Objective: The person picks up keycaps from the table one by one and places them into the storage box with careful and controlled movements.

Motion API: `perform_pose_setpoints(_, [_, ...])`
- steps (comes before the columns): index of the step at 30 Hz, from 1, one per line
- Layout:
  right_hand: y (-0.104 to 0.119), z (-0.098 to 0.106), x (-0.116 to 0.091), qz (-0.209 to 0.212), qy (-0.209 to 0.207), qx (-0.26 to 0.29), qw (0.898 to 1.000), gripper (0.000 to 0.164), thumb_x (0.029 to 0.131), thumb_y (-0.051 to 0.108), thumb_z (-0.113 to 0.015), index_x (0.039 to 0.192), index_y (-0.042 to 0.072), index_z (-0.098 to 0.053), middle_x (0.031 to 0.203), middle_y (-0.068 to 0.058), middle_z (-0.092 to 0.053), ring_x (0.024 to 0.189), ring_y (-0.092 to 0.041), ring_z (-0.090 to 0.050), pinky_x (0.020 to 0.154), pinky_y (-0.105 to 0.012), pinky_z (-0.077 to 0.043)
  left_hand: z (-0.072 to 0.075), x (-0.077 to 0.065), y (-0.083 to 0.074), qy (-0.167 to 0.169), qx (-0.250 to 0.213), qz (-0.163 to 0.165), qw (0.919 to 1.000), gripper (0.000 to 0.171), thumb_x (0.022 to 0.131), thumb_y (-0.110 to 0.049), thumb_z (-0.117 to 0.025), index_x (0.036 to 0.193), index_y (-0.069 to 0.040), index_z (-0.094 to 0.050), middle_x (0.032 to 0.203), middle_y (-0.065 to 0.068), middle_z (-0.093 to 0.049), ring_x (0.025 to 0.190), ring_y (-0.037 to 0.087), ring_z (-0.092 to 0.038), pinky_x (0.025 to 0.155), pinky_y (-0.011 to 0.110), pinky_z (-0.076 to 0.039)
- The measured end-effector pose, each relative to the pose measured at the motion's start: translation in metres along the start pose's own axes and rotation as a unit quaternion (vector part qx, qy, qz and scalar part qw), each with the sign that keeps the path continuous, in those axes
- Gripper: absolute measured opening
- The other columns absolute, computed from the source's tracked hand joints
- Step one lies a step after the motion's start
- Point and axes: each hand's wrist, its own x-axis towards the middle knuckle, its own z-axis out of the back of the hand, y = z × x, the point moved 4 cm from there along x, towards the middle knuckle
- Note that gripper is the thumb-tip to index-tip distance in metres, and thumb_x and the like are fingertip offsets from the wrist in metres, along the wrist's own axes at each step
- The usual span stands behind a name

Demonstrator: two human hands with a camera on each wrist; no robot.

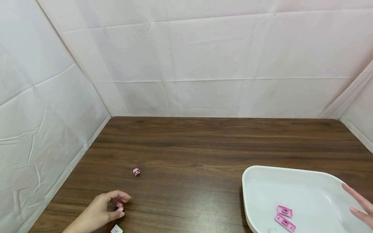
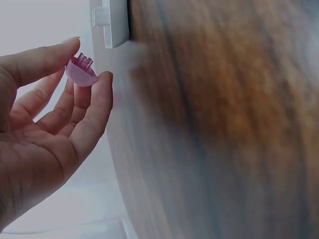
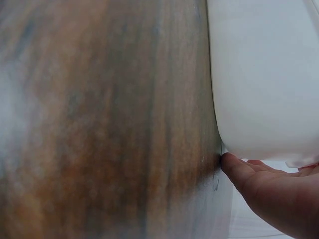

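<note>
Near the front left of the table, my left hand (image 1: 100,210) pinches a small pink piece (image 2: 81,73) between thumb and fingertips. The piece has a smooth rounded side and short ridges along its other face. Just below this hand in the head view lies a small white block (image 1: 117,229) with a faint printed mark. A second small pink piece (image 1: 136,171) rests on the wood further back. At the right edge, my right hand (image 1: 362,207) has its fingers extended at the side of a white tray (image 1: 263,169). In the right wrist view, its thumb (image 3: 234,164) is right by the tray's outer corner.
Inside the tray lie two flat pink rectangular pieces, one nearer (image 1: 285,222) and one behind it (image 1: 284,211), both with dark print. A whitish item (image 1: 272,230) shows at the bottom frame edge. White sheeting (image 1: 204,64) encloses the brown wooden table (image 1: 186,145) behind and at the sides.
</note>
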Motion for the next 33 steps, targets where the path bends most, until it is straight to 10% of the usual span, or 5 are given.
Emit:
perform_pose_setpoints(8, [0.007,-0.003,0.004,0.077,0.027,0.096,0.992,0.073,0.092,-0.017,-0.023,0.142,0.036,-0.025,0.135,0.034,-0.03,0.103,0.019,-0.041,0.07,-0.003,-0.038,-0.002,0.0,-0.002,0.01,-0.058,0.003,0.9983,0.032,0.082,-0.008,-0.066,0.11,0.004,-0.055,0.102,0.014,-0.056,0.081,0.002,-0.049,0.065,0.022,-0.05])
perform_pose_setpoints(33, [0.008,-0.004,0.003,0.048,0.05,0.138,0.988,0.073,0.093,-0.016,-0.019,0.141,0.04,-0.025,0.128,0.037,-0.036,0.1,0.015,-0.046,0.067,-0.007,-0.043,-0.014,0.007,-0.013,0.032,-0.137,0.038,0.9893,0.03,0.084,-0.01,-0.064,0.108,0.007,-0.059,0.104,0.02,-0.06,0.082,0.001,-0.053,0.067,0.022,-0.051])
